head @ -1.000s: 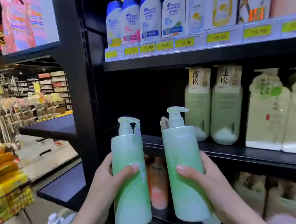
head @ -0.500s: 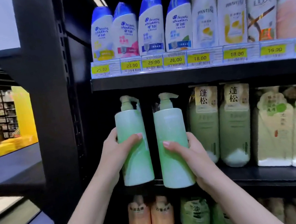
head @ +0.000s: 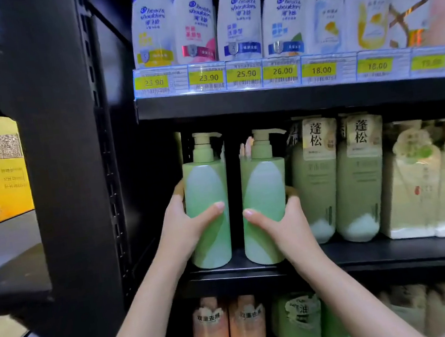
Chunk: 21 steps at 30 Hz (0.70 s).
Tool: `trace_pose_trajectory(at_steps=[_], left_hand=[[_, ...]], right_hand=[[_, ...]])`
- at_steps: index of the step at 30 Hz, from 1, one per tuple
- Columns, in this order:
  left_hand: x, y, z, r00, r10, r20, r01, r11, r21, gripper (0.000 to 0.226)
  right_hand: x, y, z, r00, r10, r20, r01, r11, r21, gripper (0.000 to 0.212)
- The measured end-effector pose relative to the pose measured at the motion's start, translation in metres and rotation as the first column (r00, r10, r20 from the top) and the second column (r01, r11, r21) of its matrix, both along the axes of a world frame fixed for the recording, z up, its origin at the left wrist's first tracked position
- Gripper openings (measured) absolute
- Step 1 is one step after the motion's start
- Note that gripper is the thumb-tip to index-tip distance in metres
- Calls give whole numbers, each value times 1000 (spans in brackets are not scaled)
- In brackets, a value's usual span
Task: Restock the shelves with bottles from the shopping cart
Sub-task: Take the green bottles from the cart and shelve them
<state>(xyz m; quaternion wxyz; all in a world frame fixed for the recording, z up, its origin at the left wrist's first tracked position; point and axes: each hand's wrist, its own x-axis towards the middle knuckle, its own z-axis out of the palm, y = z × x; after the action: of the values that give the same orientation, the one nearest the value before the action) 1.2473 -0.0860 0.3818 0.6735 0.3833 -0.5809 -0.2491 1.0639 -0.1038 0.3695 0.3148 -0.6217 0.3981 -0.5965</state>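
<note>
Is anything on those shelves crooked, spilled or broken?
Nothing stands out. The left hand and right hand hold two green pump bottles upright at the middle shelf; neighbouring bottles stand straight, nothing spilled.

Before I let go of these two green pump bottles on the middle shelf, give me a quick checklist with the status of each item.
1. Left hand holds the left pump bottle firmly: ok.
2. Right hand holds the right pump bottle firmly: ok.
3. Both bottles upright: ok.
4. Bottoms resting flat on the middle shelf: cannot tell; they sit at the front edge, and contact is not clear.
5. Room beside the neighbouring cream bottle: cannot tell; the right hand's fingers are squeezed between them.
6. Pump heads clear of the shelf above: ok.
</note>
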Motion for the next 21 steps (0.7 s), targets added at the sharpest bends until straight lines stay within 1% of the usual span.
trace_pose_trajectory(at_steps=[2,5,7,10,11,12,14,15,17,18,19,21], left_hand=[[1,-3,-3,1000,-7,13,7,1000,6,71],[1,-3,-12,998,62,2,-62,998,2,82],[2,-4,-16,995,96,-2,-96,995,0,80],[3,-5,-18,997,81,-14,-81,997,-1,62],[4,-5,-18,998,68,-18,-68,998,0,59],[4,-4,-19,998,52,-17,-52,999,6,61],[3,-4,-20,999,33,6,-33,999,34,80],[2,-4,-19,998,51,37,-53,997,58,91],[-1,-4,-16,988,110,108,-122,986,113,107],[-2,-4,-16,986,122,116,-138,981,136,109],[-1,-5,-17,986,129,111,-144,978,150,105],[1,-6,-21,985,148,94,-162,974,159,89]], right_hand=[[1,-1,-1,1000,-13,-8,13,1000,15,54],[-1,-2,-6,999,-2,40,2,1000,6,49],[-1,-3,-7,999,19,41,-20,1000,10,41],[-2,-5,-8,1000,19,14,-19,1000,11,41],[-2,-4,-8,1000,26,3,-26,1000,14,43],[-1,-2,-9,999,41,-3,-41,999,17,46],[0,1,-8,997,75,-5,-74,997,29,55],[1,2,-7,997,72,-24,-71,997,36,64],[4,4,-6,993,-1,-119,6,999,39,84],[5,4,-6,984,-45,-172,50,998,25,88],[6,5,-6,976,-80,-204,82,997,3,84],[4,5,-8,972,-115,-203,109,993,-39,67]])
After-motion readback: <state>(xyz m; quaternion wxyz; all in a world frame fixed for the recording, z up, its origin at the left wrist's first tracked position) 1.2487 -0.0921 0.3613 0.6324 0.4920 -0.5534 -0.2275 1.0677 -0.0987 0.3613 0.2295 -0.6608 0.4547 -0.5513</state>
